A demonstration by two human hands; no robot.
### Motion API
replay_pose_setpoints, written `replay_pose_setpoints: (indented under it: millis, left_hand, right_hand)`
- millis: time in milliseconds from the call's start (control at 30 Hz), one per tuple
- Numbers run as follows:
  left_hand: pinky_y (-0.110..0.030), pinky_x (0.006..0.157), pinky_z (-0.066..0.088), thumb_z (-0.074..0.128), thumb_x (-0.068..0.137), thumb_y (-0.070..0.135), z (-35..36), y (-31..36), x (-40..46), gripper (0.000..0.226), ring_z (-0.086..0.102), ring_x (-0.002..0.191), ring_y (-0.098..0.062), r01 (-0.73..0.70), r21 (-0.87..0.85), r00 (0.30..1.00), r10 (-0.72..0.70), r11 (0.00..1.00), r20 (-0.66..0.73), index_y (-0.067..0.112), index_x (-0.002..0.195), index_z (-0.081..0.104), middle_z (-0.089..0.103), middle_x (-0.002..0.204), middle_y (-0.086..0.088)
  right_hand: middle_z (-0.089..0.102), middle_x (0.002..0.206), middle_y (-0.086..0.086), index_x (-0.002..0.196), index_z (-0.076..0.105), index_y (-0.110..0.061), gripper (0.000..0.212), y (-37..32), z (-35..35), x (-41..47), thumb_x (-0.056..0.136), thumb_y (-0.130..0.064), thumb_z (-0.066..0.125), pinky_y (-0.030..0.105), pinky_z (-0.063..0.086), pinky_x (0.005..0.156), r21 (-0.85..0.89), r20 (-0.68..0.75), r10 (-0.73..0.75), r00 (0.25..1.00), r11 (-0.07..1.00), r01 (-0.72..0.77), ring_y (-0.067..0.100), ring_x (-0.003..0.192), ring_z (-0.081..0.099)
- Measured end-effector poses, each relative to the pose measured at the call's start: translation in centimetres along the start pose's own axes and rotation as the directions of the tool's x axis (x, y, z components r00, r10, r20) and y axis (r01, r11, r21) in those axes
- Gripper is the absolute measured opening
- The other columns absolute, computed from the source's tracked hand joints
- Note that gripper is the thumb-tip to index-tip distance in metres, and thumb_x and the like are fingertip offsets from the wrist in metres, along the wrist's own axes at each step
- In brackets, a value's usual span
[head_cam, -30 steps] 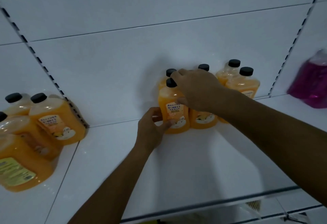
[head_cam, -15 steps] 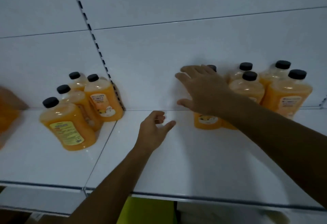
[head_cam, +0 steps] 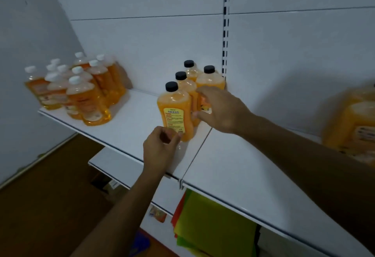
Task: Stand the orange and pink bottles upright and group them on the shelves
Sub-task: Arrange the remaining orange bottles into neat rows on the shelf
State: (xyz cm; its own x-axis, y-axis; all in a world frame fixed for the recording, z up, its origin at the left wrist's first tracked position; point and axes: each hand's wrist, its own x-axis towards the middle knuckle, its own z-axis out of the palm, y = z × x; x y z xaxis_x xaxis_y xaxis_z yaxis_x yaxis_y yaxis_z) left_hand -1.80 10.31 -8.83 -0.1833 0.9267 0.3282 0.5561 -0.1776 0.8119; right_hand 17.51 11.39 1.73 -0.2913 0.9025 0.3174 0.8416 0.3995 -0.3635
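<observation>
Grouping looks underway: the front black-capped bottle [head_cam: 176, 112] stands upright, touched low by the loosely curled left hand [head_cam: 160, 151], while the right hand [head_cam: 220, 110], fingers spread, is pressed against its neighbours. Probably nudged tighter next.

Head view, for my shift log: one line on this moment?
left hand: touching front black-capped orange bottle | right hand: on bottle behind | four black-capped upright | white metal shelf

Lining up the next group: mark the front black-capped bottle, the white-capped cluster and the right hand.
Front black-capped bottle [head_cam: 176, 112]: head view, on its yellow label.
White-capped cluster [head_cam: 87, 98]: head view, on the nearest bottle's body.
Right hand [head_cam: 220, 110]: head view, on the back of the hand.
</observation>
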Motion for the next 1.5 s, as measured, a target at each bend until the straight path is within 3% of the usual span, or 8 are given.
replay_pose_setpoints:
  millis: [267, 400, 867, 967, 1033, 1133, 1333, 1500]
  left_hand:
    - [-0.027, 0.087, 0.049, 0.075, 0.076, 0.045, -1.0, -1.4, 2.1, 0.075, 0.053, 0.107, -0.007, 0.043, -0.013, 0.995, -0.042, 0.999, 0.086, 0.018, 0.137, 0.042, 0.052, 0.136, 0.003]
    - [-0.011, 0.076, 0.041, 0.075, 0.077, 0.044, -0.4, -0.9, 2.2, 0.068, 0.054, 0.102, -0.003, -0.019, -0.064, 0.990, 0.027, 0.998, 0.136, 0.024, 0.135, 0.046, 0.057, 0.131, 0.008]
    - [-0.013, 0.077, 0.043, 0.073, 0.079, 0.047, 3.5, 2.8, -0.3, 0.042, 0.058, 0.100, 0.004, -0.106, -0.214, 0.974, 0.145, 0.971, 0.176, 0.036, 0.116, 0.055, 0.062, 0.106, 0.024]
    - [-0.013, 0.084, 0.046, 0.065, 0.075, 0.066, 5.0, 4.6, -1.3, 0.063, 0.053, 0.112, 0.005, -0.177, -0.270, 0.943, 0.242, 0.946, 0.230, 0.043, 0.130, 0.044, 0.056, 0.119, 0.026]
    - [-0.032, 0.096, 0.049, 0.069, 0.067, 0.071, 6.8, 5.6, -1.6, 0.096, 0.047, 0.125, -0.008, -0.219, -0.237, 0.908, 0.287, 0.946, 0.306, 0.034, 0.145, 0.028, 0.047, 0.138, 0.012]
    - [-0.037, 0.097, 0.049, 0.083, 0.063, 0.051, 9.1, 7.7, -2.1, 0.105, 0.046, 0.125, -0.010, -0.249, -0.236, 0.872, 0.323, 0.939, 0.368, 0.029, 0.146, 0.023, 0.044, 0.140, 0.009]
    - [-0.042, 0.090, 0.052, 0.082, 0.061, 0.025, 10.2, 9.5, -1.4, 0.091, 0.055, 0.117, -0.023, 0.243, -0.487, 0.736, 0.167, 0.839, 0.655, 0.034, 0.137, 0.032, 0.055, 0.131, 0.000]
    - [-0.053, 0.097, 0.046, 0.083, 0.052, 0.022, 11.2, 10.0, -0.1, 0.098, 0.051, 0.121, -0.042, 0.720, -0.567, 0.437, 0.373, 0.400, 0.818, 0.014, 0.141, 0.042, 0.055, 0.132, -0.020]
  right_hand:
    - [0.051, 0.134, 0.002, 0.136, 0.042, -0.020, 0.063, -2.0, 2.5, 3.1, 0.084, -0.045, 0.066, 0.046, 0.046, 0.097, 0.060, -0.044, 0.009, 0.999, 0.998, -0.007, 0.022, 0.119, 0.051]
    - [0.053, 0.120, 0.005, 0.133, 0.047, -0.018, 0.057, -1.6, 2.7, 3.4, 0.085, -0.040, 0.067, 0.041, 0.046, 0.094, 0.091, -0.033, 0.017, 0.999, 0.996, -0.014, 0.023, 0.109, 0.053]
    - [0.064, 0.116, 0.002, 0.128, 0.052, -0.018, 0.054, 0.8, -0.4, -0.6, 0.082, -0.035, 0.073, 0.036, 0.055, 0.084, 0.256, -0.104, 0.098, 0.990, 0.964, -0.069, 0.021, 0.100, 0.063]
    - [0.060, 0.100, -0.002, 0.119, 0.057, -0.014, 0.051, 2.0, -2.1, -1.4, 0.080, -0.045, 0.071, 0.030, 0.053, 0.074, 0.192, -0.225, 0.280, 0.933, 0.952, -0.240, 0.017, 0.088, 0.062]
    - [0.057, 0.093, -0.004, 0.107, 0.056, -0.017, 0.047, 2.9, -3.2, -1.9, 0.078, -0.053, 0.068, 0.031, 0.054, 0.068, 0.171, -0.270, 0.378, 0.886, 0.924, -0.342, 0.016, 0.079, 0.060]
    - [0.054, 0.084, -0.005, 0.097, 0.049, -0.019, 0.044, 3.9, -4.4, -3.0, 0.078, -0.055, 0.068, 0.029, 0.050, 0.062, 0.134, -0.275, 0.443, 0.853, 0.896, -0.422, 0.013, 0.073, 0.056]
    - [0.063, 0.092, 0.000, 0.103, 0.051, -0.019, 0.047, 6.5, -7.7, -5.9, 0.085, -0.062, 0.055, 0.038, 0.058, 0.072, 0.336, -0.128, 0.517, 0.846, 0.826, -0.454, 0.018, 0.079, 0.065]
    - [0.057, 0.123, 0.001, 0.134, 0.047, -0.019, 0.049, 8.3, -9.8, -7.3, 0.092, -0.042, 0.058, 0.033, 0.049, 0.092, 0.499, 0.027, 0.552, 0.833, 0.715, -0.490, 0.017, 0.111, 0.056]
